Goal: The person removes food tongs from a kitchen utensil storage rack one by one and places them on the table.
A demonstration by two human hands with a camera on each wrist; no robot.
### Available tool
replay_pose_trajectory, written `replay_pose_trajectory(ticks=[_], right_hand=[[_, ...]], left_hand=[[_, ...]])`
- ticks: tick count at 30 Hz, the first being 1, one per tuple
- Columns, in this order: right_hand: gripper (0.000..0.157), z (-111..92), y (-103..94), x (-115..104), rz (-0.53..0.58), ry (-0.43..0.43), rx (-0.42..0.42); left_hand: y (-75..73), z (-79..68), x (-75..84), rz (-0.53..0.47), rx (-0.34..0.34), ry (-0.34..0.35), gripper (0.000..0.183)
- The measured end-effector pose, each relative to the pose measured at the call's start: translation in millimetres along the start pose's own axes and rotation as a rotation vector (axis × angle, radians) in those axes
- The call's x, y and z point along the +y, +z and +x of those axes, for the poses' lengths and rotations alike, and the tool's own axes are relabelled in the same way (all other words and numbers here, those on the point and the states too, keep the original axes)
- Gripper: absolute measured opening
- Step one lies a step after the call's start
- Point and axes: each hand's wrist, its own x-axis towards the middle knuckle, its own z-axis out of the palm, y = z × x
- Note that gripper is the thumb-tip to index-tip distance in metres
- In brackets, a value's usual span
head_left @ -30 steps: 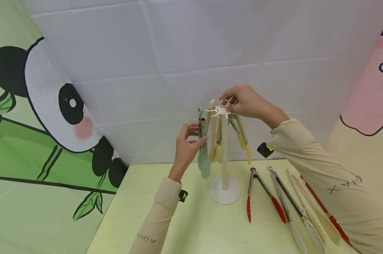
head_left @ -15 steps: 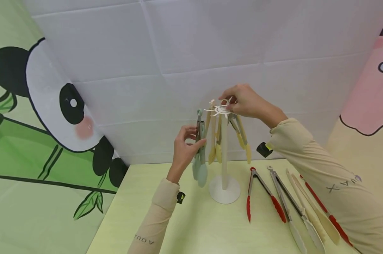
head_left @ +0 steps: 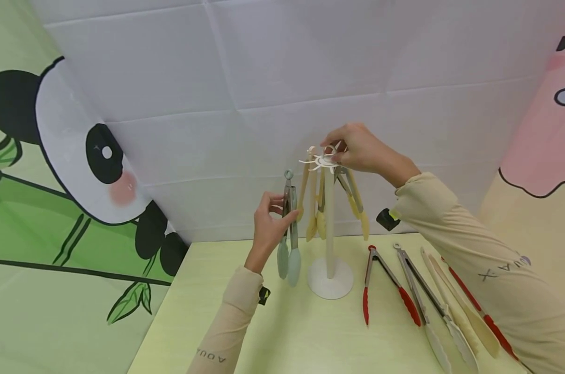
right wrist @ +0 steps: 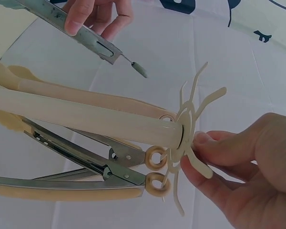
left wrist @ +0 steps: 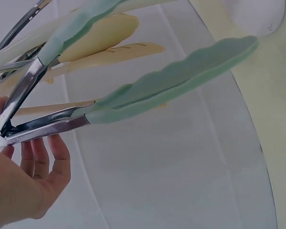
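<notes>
My left hand (head_left: 269, 226) pinches green-tipped metal tongs (head_left: 293, 265) between thumb and fingers, left of the white utensil stand (head_left: 330, 228). The tongs hang upright with their ring uppermost, and in the left wrist view their two green heads (left wrist: 176, 83) are spread apart. With thumb and fingertips, my right hand (head_left: 368, 153) holds the hooked top of the stand; in the right wrist view its fingers sit at the white hook ring (right wrist: 187, 126). Yellow-tipped tongs (head_left: 364, 223) and a pale wooden-coloured utensil (right wrist: 86, 93) hang from the hooks.
On the table (head_left: 193, 322), to the right of the stand's round base (head_left: 331, 285), lie red-tipped tongs (head_left: 407, 301), white-tipped tongs (head_left: 434, 343), pale long utensils (head_left: 478, 330) and a red-handled utensil (head_left: 495, 332). A white cloth backdrop (head_left: 245, 145) rises behind the table.
My left hand has moved left and down with the green-tipped tongs, drawing them away from the hooks. Their arms show more clearly apart now. My right hand stays at the stand's top.
</notes>
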Motion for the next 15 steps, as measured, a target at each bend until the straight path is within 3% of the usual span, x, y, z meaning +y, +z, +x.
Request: replay_pose_trajectory(ticks=[6,15], right_hand=[[0.033,4,2.4,0,0.004,-0.009,-0.005],[0.033,8,5.2,-3,0.008,-0.017,-0.002]], left_hand=[[0.8,-4.9,-11.3,0.046,0.038,-0.019,0.037],[6.9,-14.3,-32.2,0.127,0.06,-0.143,0.035]])
